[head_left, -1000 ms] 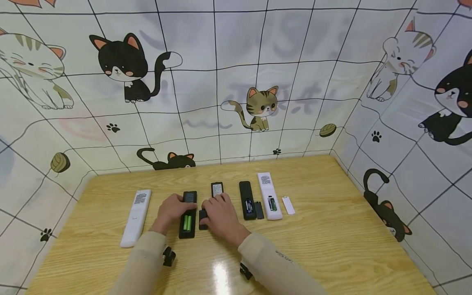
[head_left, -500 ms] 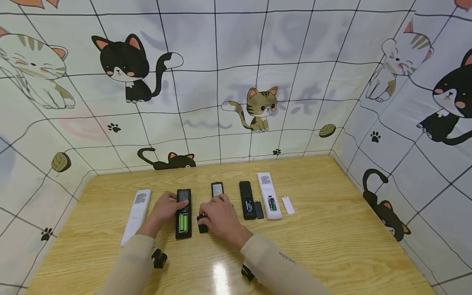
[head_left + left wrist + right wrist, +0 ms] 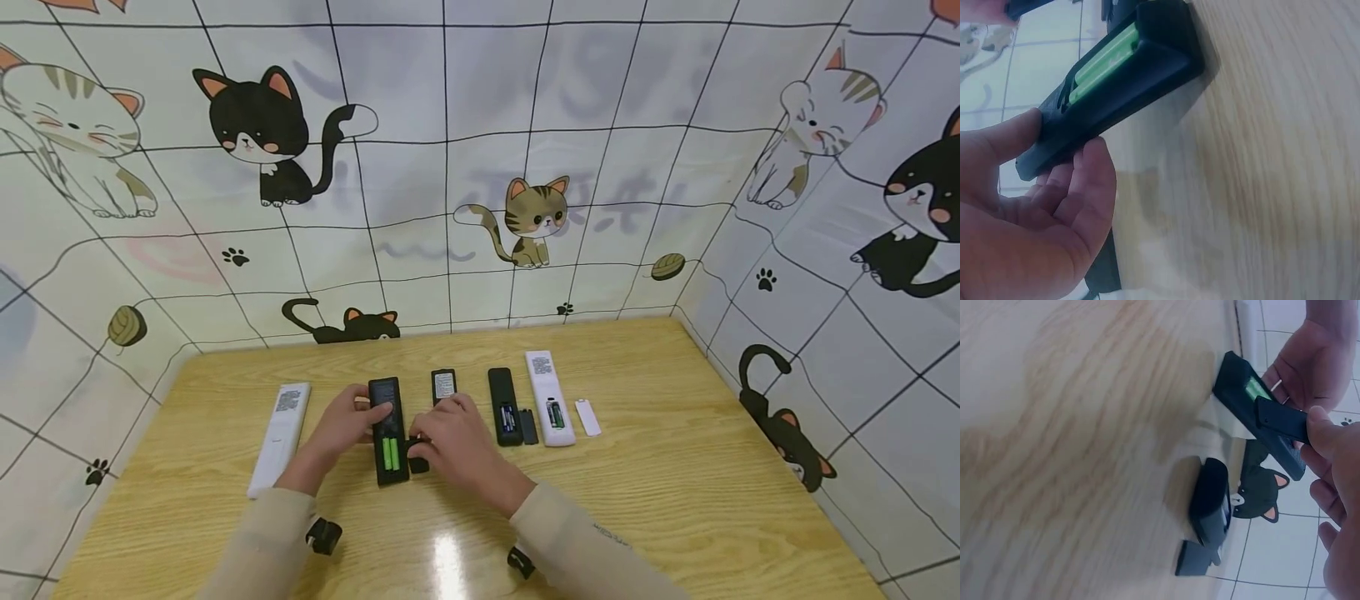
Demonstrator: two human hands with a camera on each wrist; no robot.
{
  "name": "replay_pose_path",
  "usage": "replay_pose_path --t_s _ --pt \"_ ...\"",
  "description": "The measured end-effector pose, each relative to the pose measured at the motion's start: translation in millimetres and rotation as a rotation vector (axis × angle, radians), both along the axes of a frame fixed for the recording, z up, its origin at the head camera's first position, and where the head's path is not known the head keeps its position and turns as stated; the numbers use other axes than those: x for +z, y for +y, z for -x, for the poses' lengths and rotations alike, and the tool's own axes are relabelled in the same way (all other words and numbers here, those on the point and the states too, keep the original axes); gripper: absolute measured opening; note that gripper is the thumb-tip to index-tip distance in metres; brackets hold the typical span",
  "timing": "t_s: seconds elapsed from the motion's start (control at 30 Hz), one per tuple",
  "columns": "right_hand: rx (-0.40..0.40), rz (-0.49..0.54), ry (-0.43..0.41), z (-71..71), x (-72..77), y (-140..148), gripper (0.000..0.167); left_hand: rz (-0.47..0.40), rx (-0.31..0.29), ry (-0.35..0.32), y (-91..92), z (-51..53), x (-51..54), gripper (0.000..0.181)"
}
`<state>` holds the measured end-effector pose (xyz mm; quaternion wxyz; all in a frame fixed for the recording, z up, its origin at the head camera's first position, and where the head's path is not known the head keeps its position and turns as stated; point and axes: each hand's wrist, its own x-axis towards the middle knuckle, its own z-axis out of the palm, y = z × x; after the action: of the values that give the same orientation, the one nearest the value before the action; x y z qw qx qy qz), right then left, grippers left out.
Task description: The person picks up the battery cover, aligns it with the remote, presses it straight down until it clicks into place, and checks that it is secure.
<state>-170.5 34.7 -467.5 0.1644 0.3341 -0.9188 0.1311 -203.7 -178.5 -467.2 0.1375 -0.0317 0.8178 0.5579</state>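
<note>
A black remote control is held by my left hand, thumb on its back face and fingers beneath. Two green batteries lie in its uncovered compartment. In the left wrist view the remote slants, its gripped end raised off the table and its battery end near the surface. My right hand pinches a small black battery cover between thumb and fingers. In the right wrist view the cover overlaps the remote beside the batteries; whether they touch, I cannot tell. My right hand partly hides it in the head view.
A white remote lies left. Beyond my right hand is a labelled black remote, partly hidden. Rightward lie another black remote, a loose black cover, a white remote and a white cover. A cat-print cloth backs the table.
The left hand has shifted the remote leftward, then back right toward the cover, tilting it. The right hand keeps its pinch on the cover, which now sits right against the remote's edge in view.
</note>
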Motion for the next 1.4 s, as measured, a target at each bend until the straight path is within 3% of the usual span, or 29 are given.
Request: replay_pose_path --t_s 0.23,0.47,0.67,0.93,1.4 --pt "-0.016 0.03 -0.057 -2.0 8.6 15.9 0.022 -0.061 -0.078 0.021 18.1 -5.1 0.3 0.04" --pt "-0.024 0.04 -0.101 -2.5 7.4 30.1 0.024 -0.118 -0.127 0.012 38.0 -6.1 -0.5 0.039" --pt "-0.02 0.036 -0.105 -4.8 7.2 38.1 0.024 -0.132 -0.151 0.014 53.7 -6.2 -1.4 0.036" --pt "0.004 0.067 -0.095 -7.3 6.2 47.5 0.024 -0.163 -0.214 0.023 67.7 -2.5 -10.9 0.036" --pt "0.019 0.028 -0.071 -10.9 -4.3 55.4 0.023 -0.167 -0.222 0.03 75.9 -4.8 -14.6 0.038"
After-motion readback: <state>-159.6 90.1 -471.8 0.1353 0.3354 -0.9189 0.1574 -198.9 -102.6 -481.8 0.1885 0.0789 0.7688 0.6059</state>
